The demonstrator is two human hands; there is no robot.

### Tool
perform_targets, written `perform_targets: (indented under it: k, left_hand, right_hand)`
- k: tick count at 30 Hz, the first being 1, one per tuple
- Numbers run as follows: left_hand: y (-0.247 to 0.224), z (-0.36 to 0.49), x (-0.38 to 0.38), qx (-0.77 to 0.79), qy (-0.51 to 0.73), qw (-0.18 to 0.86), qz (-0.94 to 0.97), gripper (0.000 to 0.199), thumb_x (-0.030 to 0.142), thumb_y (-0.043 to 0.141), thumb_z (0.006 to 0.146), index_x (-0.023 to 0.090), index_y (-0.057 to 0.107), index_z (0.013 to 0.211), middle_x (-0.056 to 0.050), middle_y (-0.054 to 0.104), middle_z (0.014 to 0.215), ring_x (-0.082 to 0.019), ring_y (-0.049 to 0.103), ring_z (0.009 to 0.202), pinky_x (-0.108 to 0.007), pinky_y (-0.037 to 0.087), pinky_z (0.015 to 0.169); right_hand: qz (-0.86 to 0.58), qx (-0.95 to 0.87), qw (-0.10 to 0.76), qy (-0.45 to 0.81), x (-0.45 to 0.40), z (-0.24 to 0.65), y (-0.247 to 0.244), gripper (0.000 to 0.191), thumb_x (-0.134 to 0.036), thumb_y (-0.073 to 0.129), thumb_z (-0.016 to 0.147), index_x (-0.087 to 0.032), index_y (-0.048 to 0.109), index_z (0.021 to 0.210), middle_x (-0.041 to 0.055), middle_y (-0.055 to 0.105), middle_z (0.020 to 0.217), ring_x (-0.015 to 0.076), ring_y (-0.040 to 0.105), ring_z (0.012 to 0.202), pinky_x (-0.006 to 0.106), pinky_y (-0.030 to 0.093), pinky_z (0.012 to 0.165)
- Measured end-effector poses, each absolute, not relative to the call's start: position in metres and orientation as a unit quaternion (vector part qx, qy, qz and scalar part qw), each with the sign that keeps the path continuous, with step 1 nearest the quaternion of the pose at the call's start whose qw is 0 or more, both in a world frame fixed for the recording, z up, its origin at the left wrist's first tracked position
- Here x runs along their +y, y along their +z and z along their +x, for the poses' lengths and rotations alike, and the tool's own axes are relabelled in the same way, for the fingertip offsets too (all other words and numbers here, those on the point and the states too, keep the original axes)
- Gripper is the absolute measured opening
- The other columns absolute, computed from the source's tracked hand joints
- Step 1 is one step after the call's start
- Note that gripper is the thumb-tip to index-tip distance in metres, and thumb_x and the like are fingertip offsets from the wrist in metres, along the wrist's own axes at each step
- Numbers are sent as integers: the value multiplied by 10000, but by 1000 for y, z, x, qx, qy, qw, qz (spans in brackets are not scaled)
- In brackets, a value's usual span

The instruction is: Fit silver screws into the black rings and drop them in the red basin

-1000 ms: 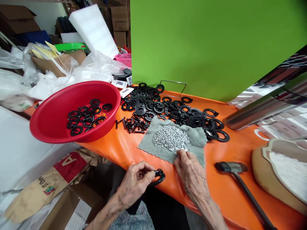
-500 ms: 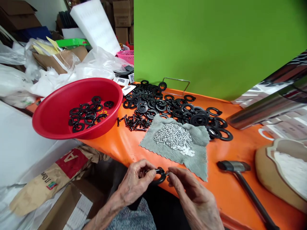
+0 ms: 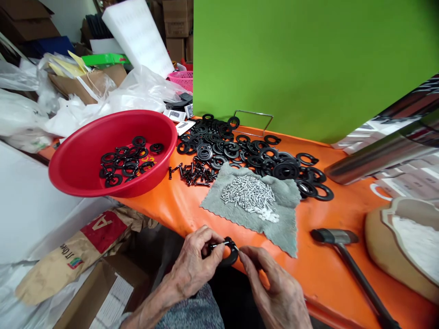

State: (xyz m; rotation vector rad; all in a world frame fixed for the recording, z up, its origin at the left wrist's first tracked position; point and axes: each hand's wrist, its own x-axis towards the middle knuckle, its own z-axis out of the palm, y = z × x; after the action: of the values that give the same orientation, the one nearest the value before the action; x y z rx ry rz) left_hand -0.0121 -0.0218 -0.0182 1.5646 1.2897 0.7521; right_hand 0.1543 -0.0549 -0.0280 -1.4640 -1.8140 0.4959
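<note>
My left hand (image 3: 199,260) pinches a black ring (image 3: 230,258) with a dark pin across its upper side, near the table's front edge. At the ring's right side, my right hand (image 3: 270,278) holds a small silver pin (image 3: 236,247) between thumb and forefinger, its tip at the ring. Beyond the hands, a grey-green cloth (image 3: 240,219) bears a heap of silver pins (image 3: 247,194) and small white pieces (image 3: 269,215). Dark metal pins (image 3: 197,173) lie left of the cloth, and many black rings (image 3: 231,148) are piled behind it.
On the left stands a red basin (image 3: 75,169) with black ring pieces inside. A hammer (image 3: 356,269) lies at the right, beside a tan container (image 3: 380,246) of white material. A green panel (image 3: 308,68) rises behind the orange table (image 3: 164,210).
The ring has turned slightly in my left hand, and more of the pin across it shows. My right hand has shifted slightly left and down, with the silver pin now against the ring.
</note>
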Motion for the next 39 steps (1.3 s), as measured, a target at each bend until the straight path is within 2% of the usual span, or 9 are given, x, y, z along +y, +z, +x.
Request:
perform_targets:
  k: [8, 16, 20, 23, 26, 30, 33, 37, 39]
  left_hand:
    - [-24, -12, -24, 484, 319, 410, 705, 108, 155, 513, 892, 152, 619, 868, -37, 590, 797, -152, 537, 737, -254, 433, 705]
    - [-24, -13, -23, 460, 327, 419, 711, 134, 157, 486, 912, 159, 618, 889, -53, 597, 820, -183, 563, 827, -286, 450, 782]
    - [-25, -17, -22, 457, 317, 461, 691, 155, 193, 469, 929, 175, 620, 899, -44, 605, 832, -174, 578, 822, -274, 449, 775]
    - [-26, -20, -19, 450, 297, 495, 681, 160, 235, 470, 930, 182, 618, 897, -36, 604, 836, -169, 582, 803, -267, 449, 759]
    - [-22, -24, -17, 446, 259, 531, 672, 155, 260, 459, 929, 192, 598, 936, -38, 610, 897, -173, 585, 847, -269, 458, 793]
    - [-8, -22, -18, 410, 216, 538, 704, 226, 200, 564, 832, 234, 562, 1056, -40, 585, 1049, -210, 548, 1011, -324, 437, 940]
    - [-6, -12, -20, 384, 252, 483, 745, 328, 91, 575, 756, 247, 555, 1044, -39, 561, 1034, -219, 524, 1014, -350, 433, 955]
    - [-17, 2, -18, 376, 277, 466, 752, 190, 95, 486, 864, 220, 560, 988, -48, 548, 948, -192, 541, 918, -297, 473, 832]
    - [-21, 7, -14, 386, 276, 466, 746, 112, 122, 506, 878, 201, 557, 938, -40, 544, 900, -181, 542, 864, -278, 470, 788]
  right_hand:
    - [-622, -658, 325, 272, -57, 158, -38, 332, -492, 418, 943, -235, 599, 836, 25, 703, 756, 174, 686, 636, 275, 561, 570]
    - [-604, -676, 320, 276, -64, 166, -58, 216, -400, 477, 924, -270, 636, 989, 59, 700, 940, 229, 682, 845, 373, 580, 720]
    - [-580, -686, 330, 290, -60, 169, -54, 347, -379, 493, 921, -283, 561, 1247, 64, 661, 1156, 245, 628, 1064, 426, 546, 883]
    - [-561, -701, 301, 322, -55, 171, -44, 373, -393, 552, 892, -274, 575, 1244, 63, 644, 1206, 239, 587, 1139, 407, 517, 932]
    - [-560, -675, 308, 368, -50, 171, -32, 270, -365, 608, 845, -271, 646, 1096, 32, 692, 1012, 194, 657, 928, 323, 548, 826]
    - [-565, -596, 350, 451, -47, 168, -27, 176, -389, 603, 811, -246, 666, 892, -14, 619, 732, 146, 580, 665, 252, 493, 627]
    - [-546, -529, 378, 528, -46, 163, -36, 300, -498, 591, 803, -202, 636, 819, -26, 537, 665, 127, 505, 617, 236, 429, 581]
    - [-519, -448, 376, 623, -45, 157, -47, 451, -630, 557, 803, -182, 600, 834, -53, 455, 615, 85, 391, 499, 209, 330, 470]
    - [-565, -449, 373, 582, -46, 166, -47, 476, -649, 500, 828, -193, 616, 900, -35, 503, 621, 105, 447, 496, 221, 363, 466]
